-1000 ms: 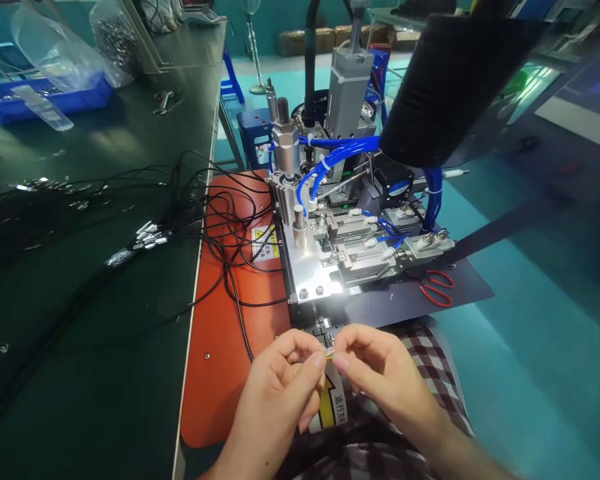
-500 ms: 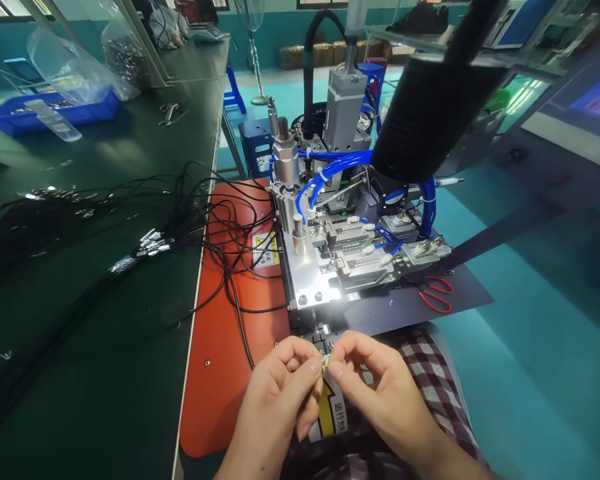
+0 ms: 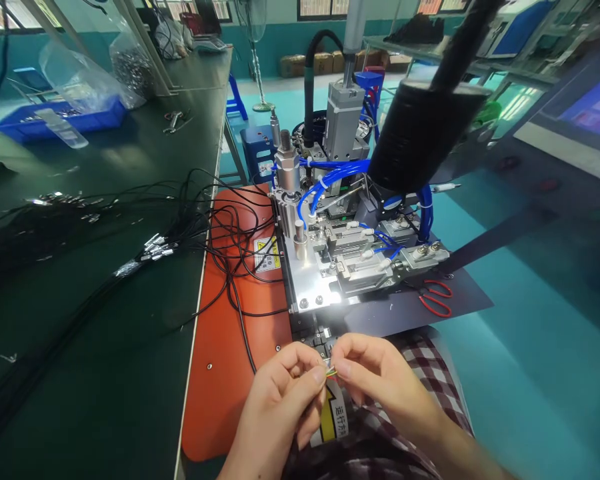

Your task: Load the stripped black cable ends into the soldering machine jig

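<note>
Between my fingertips are thin coloured wires (image 3: 331, 372), yellow-green with a hint of red. My left hand (image 3: 290, 393) is closed in a pinch on them from the left. From the right, the thumb and forefinger of my right hand (image 3: 375, 377) pinch the other end of the short exposed stretch. The rest of the wires is hidden by my fingers. Just beyond my hands is the front of a metal machine (image 3: 325, 287) with a small dark track (image 3: 320, 343). A label with a yellow arrow (image 3: 329, 420) shows below my hands.
Black cables (image 3: 235, 267) trail over the orange base plate (image 3: 230, 400) to bundles on the green table (image 3: 105, 373). Red-handled scissors (image 3: 436, 298) lie on the grey plate at right. A black cylinder (image 3: 425, 137) hangs above the machine. A blue tray (image 3: 100, 119) stands far left.
My fingertips have moved slightly apart, and more of the coloured wires shows between them. Both hands stay pinched. The whole view has shifted a little as the head tilted.
</note>
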A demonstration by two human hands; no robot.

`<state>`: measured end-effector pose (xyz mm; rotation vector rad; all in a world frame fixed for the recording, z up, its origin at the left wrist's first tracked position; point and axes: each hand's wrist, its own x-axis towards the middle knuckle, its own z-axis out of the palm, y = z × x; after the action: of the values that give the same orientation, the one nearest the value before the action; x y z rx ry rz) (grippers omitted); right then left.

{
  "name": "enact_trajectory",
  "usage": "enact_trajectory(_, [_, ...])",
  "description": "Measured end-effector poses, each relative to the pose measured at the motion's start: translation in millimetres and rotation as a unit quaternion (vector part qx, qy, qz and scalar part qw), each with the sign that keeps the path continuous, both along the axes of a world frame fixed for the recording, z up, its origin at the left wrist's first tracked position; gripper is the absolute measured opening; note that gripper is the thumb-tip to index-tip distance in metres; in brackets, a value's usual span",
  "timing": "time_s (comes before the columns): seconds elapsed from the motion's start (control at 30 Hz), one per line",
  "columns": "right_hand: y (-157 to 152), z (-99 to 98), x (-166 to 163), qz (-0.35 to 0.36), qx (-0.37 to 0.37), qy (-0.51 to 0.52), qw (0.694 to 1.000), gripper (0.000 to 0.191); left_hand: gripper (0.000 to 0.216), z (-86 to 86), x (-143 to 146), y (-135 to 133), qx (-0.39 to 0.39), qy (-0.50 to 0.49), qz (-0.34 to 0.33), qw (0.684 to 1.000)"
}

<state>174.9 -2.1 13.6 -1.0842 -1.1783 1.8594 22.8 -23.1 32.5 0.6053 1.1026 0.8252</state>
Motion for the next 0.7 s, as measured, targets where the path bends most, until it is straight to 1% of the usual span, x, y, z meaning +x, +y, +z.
enact_trajectory(0.17, [-5.7, 0.5, -0.5, 0.013, 0.016, 0.001, 1.000, 0.026, 0.022, 1.5, -2.1, 1.6, -0.008, -0.020, -0.022, 1.000])
enact_trajectory(0.3, [-7.5, 1.7, 1.3, 0.027, 0.029, -0.010, 0.999, 0.024, 0.023, -1.8, -3.4, 1.8, -0.004, -0.005, -0.045, 0.999])
enact_trajectory(0.5, [-5.7, 3.5, 3.0, 0.039, 0.049, -0.011, 0.998, 0.022, 0.023, -2.5, -1.9, 0.2, -0.004, 0.016, -0.046, 0.999])
enact_trajectory(0.7, [-4.6, 1.6, 2.6, 0.035, 0.043, -0.007, 0.998, 0.023, 0.023, -3.4, -0.1, 0.0, 0.001, 0.031, -0.044, 0.999])
